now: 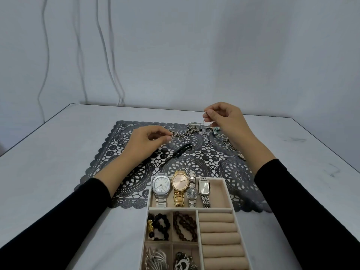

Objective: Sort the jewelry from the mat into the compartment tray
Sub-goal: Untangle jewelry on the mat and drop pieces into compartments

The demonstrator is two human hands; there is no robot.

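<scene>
- Compartment tray (148, 199) sits nearest, overlapping mat (109, 152).
- Right hand (224, 117) pinches thin chain (203, 121) upward; left hand (148, 141) pinches chunky chain (178, 134) (tangle runs left-right between them).

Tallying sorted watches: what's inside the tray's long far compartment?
Four wristwatches side by side in the beige compartment: a silver square watch, a gold round watch, a small silver round watch, a silver rectangular watch. Their bands hide the lining beneath.

Soft, even, cool light, faint shadows, wide-angle bowing at the edges, and slight overall softness.
</scene>
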